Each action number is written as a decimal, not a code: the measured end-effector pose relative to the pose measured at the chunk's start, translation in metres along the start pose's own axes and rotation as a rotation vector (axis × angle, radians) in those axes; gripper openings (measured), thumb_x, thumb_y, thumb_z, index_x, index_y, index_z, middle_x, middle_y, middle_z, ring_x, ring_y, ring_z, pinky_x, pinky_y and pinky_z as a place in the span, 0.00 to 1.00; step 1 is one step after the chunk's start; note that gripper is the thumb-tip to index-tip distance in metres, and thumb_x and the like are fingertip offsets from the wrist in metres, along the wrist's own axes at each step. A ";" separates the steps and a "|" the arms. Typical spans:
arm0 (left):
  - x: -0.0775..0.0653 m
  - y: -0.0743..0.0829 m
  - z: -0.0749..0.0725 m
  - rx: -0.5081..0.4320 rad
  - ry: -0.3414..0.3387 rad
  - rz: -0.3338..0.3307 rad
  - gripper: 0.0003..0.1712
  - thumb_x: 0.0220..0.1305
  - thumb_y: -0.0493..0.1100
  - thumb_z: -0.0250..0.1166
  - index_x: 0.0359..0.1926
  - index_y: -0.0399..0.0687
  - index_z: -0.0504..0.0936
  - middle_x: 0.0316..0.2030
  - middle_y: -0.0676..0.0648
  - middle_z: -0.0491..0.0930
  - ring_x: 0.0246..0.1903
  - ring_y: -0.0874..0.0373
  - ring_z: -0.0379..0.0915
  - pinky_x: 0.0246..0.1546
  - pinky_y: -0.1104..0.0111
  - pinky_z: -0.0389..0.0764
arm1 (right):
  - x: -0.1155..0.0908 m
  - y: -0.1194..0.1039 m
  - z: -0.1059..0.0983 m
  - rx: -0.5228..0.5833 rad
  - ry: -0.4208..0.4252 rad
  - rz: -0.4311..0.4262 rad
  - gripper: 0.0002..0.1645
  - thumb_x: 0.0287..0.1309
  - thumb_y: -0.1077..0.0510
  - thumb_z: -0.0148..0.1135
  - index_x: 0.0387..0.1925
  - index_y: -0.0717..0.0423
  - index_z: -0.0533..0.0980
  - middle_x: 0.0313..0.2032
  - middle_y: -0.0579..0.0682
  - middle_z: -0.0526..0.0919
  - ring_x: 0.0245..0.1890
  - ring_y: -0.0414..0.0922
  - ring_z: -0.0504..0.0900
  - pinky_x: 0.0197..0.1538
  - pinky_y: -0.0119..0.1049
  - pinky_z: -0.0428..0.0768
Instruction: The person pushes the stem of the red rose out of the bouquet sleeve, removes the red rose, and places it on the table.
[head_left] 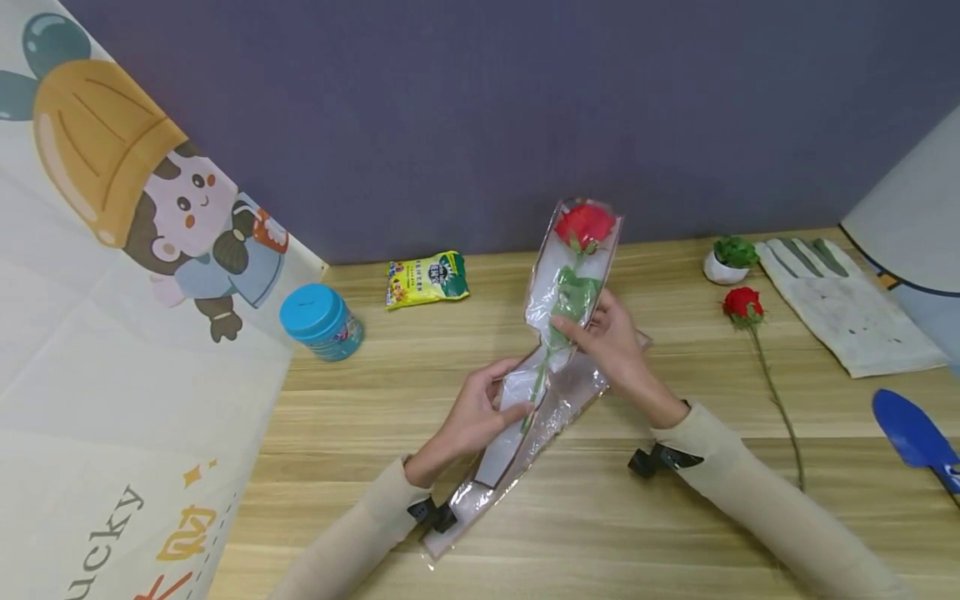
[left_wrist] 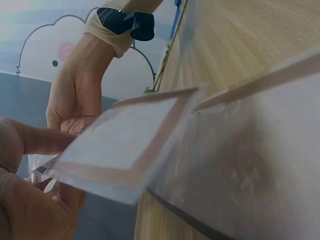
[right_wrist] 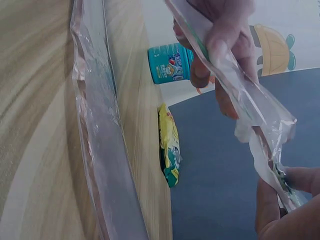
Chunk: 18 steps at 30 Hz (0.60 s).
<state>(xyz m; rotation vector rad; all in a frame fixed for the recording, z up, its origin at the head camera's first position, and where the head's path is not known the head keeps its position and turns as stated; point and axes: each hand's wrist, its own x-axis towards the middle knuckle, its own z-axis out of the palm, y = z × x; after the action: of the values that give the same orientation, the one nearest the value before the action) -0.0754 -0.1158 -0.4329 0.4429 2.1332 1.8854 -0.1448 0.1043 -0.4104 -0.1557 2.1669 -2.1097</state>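
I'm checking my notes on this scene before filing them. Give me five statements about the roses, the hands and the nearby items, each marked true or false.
1. The left hand and the right hand both hold the wrapped red rose. True.
2. In the head view, the unwrapped red rose lies left of the wrapped one. False: the unwrapped red rose lies to its right.
3. The blue-lidded jar stands upright. True.
4. The trowel has a red blade. False: the trowel has a blue blade.
5. The small potted plant has a white pot. True.
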 end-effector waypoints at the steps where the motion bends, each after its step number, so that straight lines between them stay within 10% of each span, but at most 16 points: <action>1: 0.000 0.000 0.000 -0.003 0.005 0.000 0.38 0.57 0.23 0.67 0.71 0.35 0.72 0.64 0.31 0.78 0.59 0.37 0.81 0.55 0.66 0.88 | -0.001 0.000 0.001 -0.009 -0.003 -0.007 0.40 0.67 0.62 0.67 0.76 0.58 0.61 0.63 0.70 0.79 0.40 0.32 0.87 0.45 0.32 0.91; 18: 0.005 0.002 0.002 -0.010 0.077 0.058 0.38 0.55 0.22 0.68 0.69 0.34 0.74 0.63 0.33 0.79 0.58 0.38 0.81 0.57 0.65 0.88 | -0.012 0.006 0.016 0.001 -0.032 -0.068 0.39 0.66 0.67 0.66 0.74 0.64 0.61 0.61 0.74 0.79 0.39 0.30 0.87 0.43 0.28 0.89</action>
<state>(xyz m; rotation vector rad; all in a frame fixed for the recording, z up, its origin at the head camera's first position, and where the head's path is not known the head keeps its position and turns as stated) -0.0792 -0.1118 -0.4309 0.4406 2.1810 1.9742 -0.1302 0.0906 -0.4171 -0.2649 2.1726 -2.1277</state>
